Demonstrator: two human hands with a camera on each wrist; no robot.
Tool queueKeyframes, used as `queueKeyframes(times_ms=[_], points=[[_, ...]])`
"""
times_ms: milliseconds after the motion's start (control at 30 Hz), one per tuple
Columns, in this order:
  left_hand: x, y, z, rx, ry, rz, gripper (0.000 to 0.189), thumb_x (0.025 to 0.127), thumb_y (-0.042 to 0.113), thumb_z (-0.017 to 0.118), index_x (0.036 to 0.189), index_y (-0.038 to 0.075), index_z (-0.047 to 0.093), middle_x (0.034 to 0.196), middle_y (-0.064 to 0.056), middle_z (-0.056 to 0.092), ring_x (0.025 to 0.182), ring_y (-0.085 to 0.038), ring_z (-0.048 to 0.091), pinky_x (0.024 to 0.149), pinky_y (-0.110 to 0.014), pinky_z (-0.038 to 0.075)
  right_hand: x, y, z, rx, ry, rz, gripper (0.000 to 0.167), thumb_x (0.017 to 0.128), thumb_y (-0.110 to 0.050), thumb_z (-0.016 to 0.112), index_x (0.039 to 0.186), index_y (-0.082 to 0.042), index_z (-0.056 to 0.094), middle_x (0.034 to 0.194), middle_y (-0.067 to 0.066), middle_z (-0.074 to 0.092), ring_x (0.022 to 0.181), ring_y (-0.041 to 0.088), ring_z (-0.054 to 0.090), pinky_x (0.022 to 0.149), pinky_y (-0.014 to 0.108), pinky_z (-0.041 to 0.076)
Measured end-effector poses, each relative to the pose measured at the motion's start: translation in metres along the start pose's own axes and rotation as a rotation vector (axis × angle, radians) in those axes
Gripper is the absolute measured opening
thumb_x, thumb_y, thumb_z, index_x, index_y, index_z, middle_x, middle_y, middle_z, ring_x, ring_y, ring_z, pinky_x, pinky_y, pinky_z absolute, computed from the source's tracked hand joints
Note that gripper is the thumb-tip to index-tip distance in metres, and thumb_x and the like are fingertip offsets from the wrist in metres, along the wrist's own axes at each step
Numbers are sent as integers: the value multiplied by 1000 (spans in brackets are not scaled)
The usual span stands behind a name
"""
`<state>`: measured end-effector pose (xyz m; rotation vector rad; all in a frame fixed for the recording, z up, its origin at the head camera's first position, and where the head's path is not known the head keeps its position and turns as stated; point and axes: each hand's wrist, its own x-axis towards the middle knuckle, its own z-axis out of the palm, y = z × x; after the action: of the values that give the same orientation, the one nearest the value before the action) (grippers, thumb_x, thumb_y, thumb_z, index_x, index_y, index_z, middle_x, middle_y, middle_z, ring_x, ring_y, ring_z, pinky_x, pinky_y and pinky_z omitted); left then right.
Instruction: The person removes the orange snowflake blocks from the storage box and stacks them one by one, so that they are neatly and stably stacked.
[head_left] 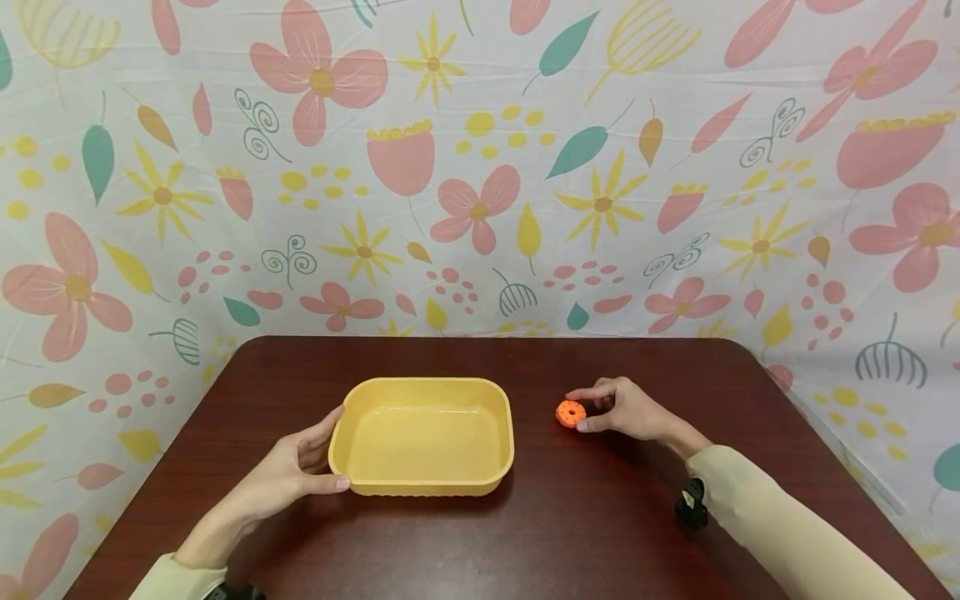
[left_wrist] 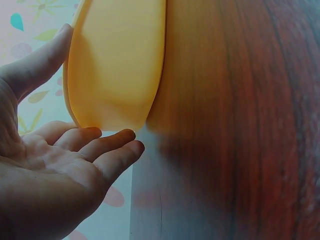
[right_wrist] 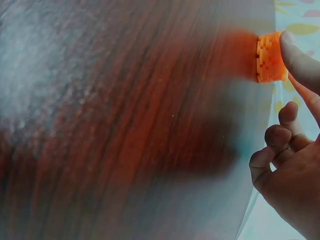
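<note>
A yellow rectangular plastic basin with rounded corners stands on the table, its inside bare. My left hand holds it at the left end, thumb on the near corner and fingers along the side; the left wrist view shows the fingertips right at the wall. To the right of the basin, my right hand pinches a small orange round piece between thumb and forefinger. The piece has a hole in its middle and a brick-like pattern round its side. The other right fingers are curled loosely away from it.
A dark reddish-brown wooden table with rounded far corners carries both things. Behind it and at both sides hangs a white cloth printed with flowers and leaves. A stretch of tabletop separates the basin from the orange piece.
</note>
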<state>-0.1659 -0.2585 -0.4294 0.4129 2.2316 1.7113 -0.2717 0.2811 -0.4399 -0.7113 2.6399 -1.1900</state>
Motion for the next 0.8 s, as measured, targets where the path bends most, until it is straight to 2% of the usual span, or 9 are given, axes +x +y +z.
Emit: queueKeyframes(times_ms=[367,633,800], points=[[3,2,1,0,-17,-15,104,90,13,85,169,9,19,170,-14,27,150,-39,36,102,-23,44,-12,-3,-3,0,32,11,52,82,-17,93,130,-4,76,82,13,52,80,26,47,64,30,36],[4,1,-1,-27,-30,-18,104,90,10,84,169,8,17,170,-17,27,149,-41,36,99,-25,49,-27,-14,-3,-1,42,8,50,86,-24,90,130,-7,76,83,13,53,73,22,45,59,29,36],[3,0,-3,-23,-32,-8,104,90,11,85,169,7,18,171,-16,25,150,-41,35,100,-23,46,-39,-22,0,-1,39,-6,46,88,-25,89,129,-7,76,88,15,57,74,19,49,60,28,40]])
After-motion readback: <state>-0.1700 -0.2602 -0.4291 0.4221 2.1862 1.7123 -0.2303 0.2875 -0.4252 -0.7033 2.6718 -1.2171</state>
